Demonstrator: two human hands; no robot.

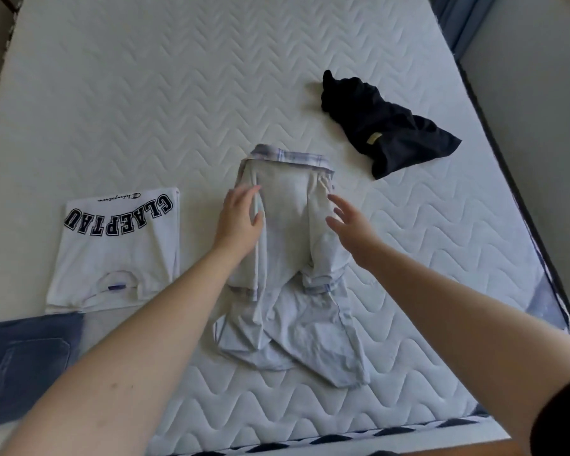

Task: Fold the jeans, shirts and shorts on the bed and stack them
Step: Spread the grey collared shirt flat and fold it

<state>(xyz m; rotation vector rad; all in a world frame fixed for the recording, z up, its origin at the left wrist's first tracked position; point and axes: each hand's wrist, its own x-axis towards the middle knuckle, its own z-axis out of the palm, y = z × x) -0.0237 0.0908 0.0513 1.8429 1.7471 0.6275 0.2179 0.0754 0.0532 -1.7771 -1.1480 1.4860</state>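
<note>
A pale grey collared shirt (290, 245) lies face down in the middle of the bed, its sides folded inward and its checked collar at the far end. My left hand (241, 218) rests flat on the shirt's left folded edge, fingers straight. Just above the right folded edge hovers my right hand (349, 222), fingers spread and holding nothing. A folded white T-shirt with black lettering (119, 248) lies to the left. Folded blue jeans (23, 360) sit at the near left. A crumpled black garment (382, 123) lies at the far right.
The white quilted mattress (145, 93) stretches bare toward the far side. Its right edge runs beside a grey floor (540, 93), and its near edge is at the bottom of the view.
</note>
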